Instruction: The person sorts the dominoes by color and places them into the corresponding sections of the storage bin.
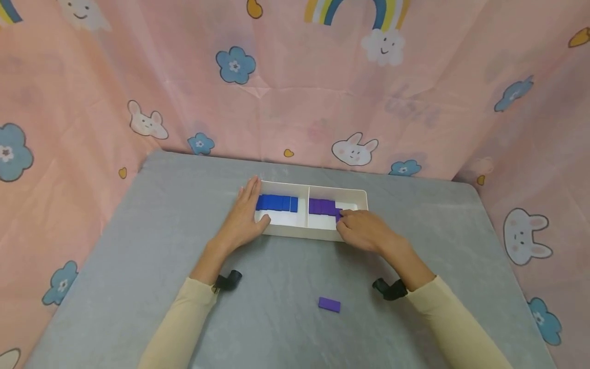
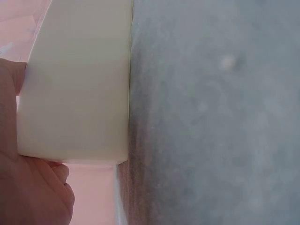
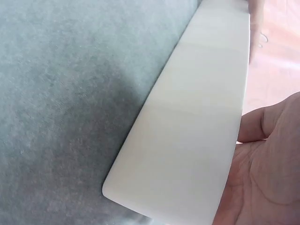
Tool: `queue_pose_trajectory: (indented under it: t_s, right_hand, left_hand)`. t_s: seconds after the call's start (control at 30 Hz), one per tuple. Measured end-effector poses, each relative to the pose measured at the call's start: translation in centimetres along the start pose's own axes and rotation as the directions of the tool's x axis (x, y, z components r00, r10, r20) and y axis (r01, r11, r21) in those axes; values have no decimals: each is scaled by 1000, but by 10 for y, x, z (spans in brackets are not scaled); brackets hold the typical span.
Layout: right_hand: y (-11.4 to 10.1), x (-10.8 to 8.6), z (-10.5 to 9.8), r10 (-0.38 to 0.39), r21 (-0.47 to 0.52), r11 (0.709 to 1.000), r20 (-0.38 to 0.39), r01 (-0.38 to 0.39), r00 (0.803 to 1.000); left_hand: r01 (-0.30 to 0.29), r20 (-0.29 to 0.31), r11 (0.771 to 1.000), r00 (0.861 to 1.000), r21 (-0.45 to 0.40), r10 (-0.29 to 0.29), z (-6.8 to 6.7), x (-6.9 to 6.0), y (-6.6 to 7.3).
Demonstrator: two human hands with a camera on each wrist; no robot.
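Observation:
A white two-compartment box [image 1: 286, 231] stands on the grey-covered table. My left hand [image 1: 241, 215] holds its left end, fingers along the outer side and thumb over the front rim. Overlapping blue domino-like blocks [image 1: 276, 203] form a row in the left compartment. In the right compartment lies a similar row of purple blocks [image 1: 321, 207]. My right hand [image 1: 366, 229] reaches over the front wall there and pinches a purple block [image 1: 338, 214] at the row's right end; the fingers partly hide it. Both wrist views mainly show the box's outer wall [image 2: 77, 89] [image 3: 183, 126].
One loose purple block [image 1: 329, 305] lies on the table [image 1: 276, 318] in front of the box, between the forearms. A dark wrist mount [image 1: 229, 281] sits on the left wrist, another [image 1: 390, 289] on the right. Behind the table hangs a pink patterned curtain [image 1: 286, 113].

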State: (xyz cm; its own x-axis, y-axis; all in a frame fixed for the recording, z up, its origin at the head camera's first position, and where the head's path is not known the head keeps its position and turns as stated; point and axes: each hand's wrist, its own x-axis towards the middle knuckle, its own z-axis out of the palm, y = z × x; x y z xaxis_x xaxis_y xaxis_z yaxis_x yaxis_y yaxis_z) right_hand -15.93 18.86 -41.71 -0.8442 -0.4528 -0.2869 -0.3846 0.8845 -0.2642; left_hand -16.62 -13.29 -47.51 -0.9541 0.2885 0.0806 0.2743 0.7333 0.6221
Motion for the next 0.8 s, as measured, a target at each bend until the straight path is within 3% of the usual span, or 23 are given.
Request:
queue_pose_trajectory:
  t_s: [0.33, 0.67, 0.8]
  right_hand:
    - [-2, 2, 6, 39, 38, 999, 11, -39, 999]
    - [-2, 19, 9, 8, 31, 1000, -85, -5, 996]
    - [-4, 23, 10, 36, 49, 998, -92, -32, 995]
  left_hand:
    - [0, 1, 1000, 1000, 5, 0, 0, 1, -1]
    - [8, 4, 1000, 1000, 12, -8, 0, 0, -2]
    - [8, 2, 1000, 1000, 4, -8, 0, -1, -3]
